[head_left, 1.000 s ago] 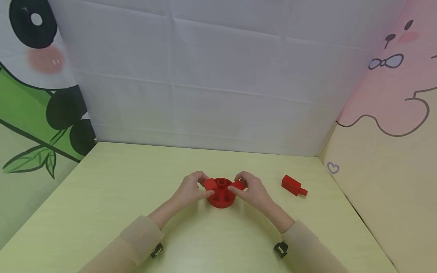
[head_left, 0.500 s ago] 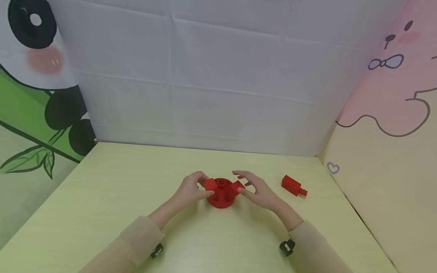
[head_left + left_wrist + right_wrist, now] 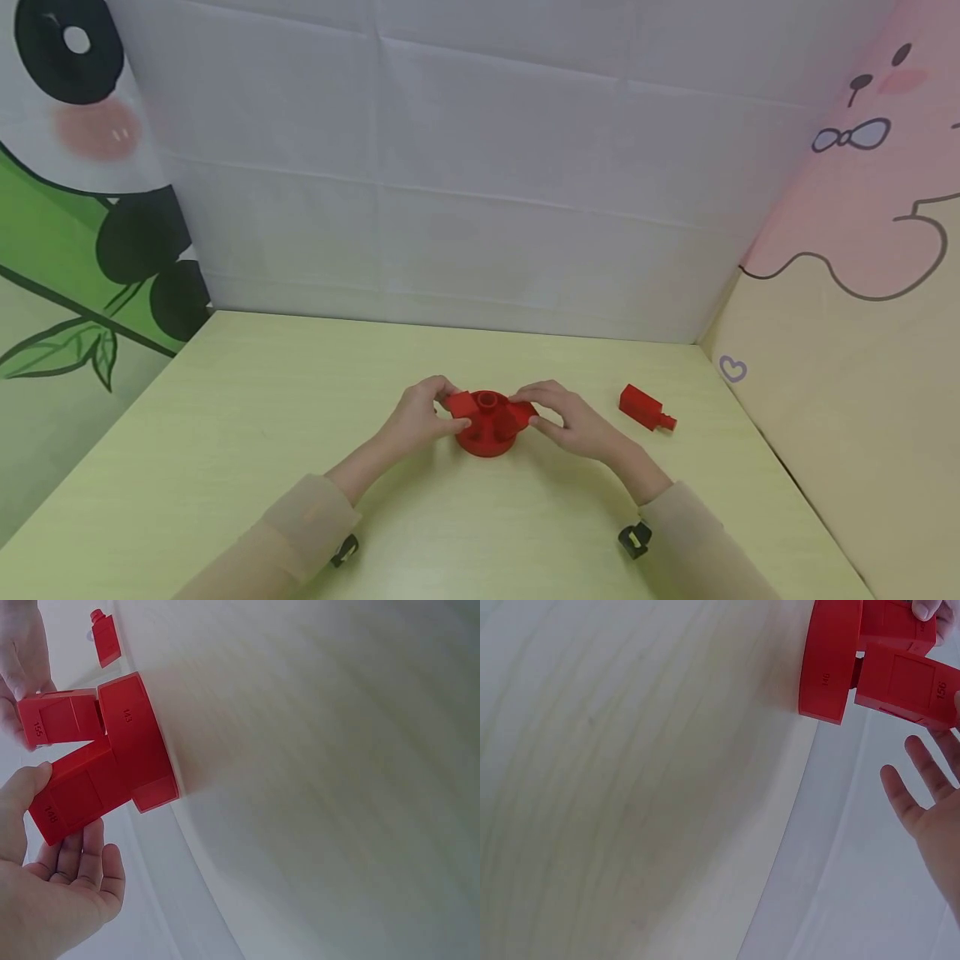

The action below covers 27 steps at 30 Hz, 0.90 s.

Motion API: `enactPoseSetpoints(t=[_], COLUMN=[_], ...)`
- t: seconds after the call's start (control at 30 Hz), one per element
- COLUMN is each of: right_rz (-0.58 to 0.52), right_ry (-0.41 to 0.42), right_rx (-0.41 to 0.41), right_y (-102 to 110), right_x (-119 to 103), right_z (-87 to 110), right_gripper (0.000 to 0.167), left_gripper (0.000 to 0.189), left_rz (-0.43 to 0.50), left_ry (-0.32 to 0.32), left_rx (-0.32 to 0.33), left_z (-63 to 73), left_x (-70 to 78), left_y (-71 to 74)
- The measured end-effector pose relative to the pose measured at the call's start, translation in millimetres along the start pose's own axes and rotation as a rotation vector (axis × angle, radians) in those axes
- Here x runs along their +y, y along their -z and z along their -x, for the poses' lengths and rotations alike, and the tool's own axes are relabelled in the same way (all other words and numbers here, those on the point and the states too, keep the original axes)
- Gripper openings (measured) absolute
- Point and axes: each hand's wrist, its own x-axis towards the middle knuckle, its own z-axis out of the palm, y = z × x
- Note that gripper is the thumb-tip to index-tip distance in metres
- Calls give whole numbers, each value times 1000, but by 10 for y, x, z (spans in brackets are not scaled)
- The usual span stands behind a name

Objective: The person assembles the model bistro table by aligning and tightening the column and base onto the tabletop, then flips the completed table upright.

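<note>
Lower centre of the frame, we note left grip (image 3: 423,414) pinching the left block (image 3: 461,405), right grip (image 3: 573,423) pinching the right block (image 3: 522,414), both at the round base (image 3: 486,449); we'd steady the left, easing the right in squarely.

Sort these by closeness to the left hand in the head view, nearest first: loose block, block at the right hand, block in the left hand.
1. Left block, gripped in the left hand.
2. Right block, at the right hand.
3. Loose block, farther right on the table.
</note>
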Motion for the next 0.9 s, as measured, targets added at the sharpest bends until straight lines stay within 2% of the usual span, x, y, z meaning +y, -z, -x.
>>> enactPoseSetpoints(t=[0.13,0.27,0.47,0.9], right_rz=[-15,-51,-48,-115], right_ry=[-26,-88,-180,-473], right_rx=[5,-15,-20,151], right_y=[-37,-82,-141,-333], right_x=[-8,-27,-68,-143], right_z=[-15,-54,-120,-288], right_gripper=[33,35,35,40], left_gripper=[31,31,31,31], left_rz=[5,11,8,-5], left_ry=[1,11,9,24], left_rx=[-3,-8,-7,-5], left_z=[5,1,-4,20], left_x=[-2,-10,-14,38], left_y=[-3,-7,-9,13])
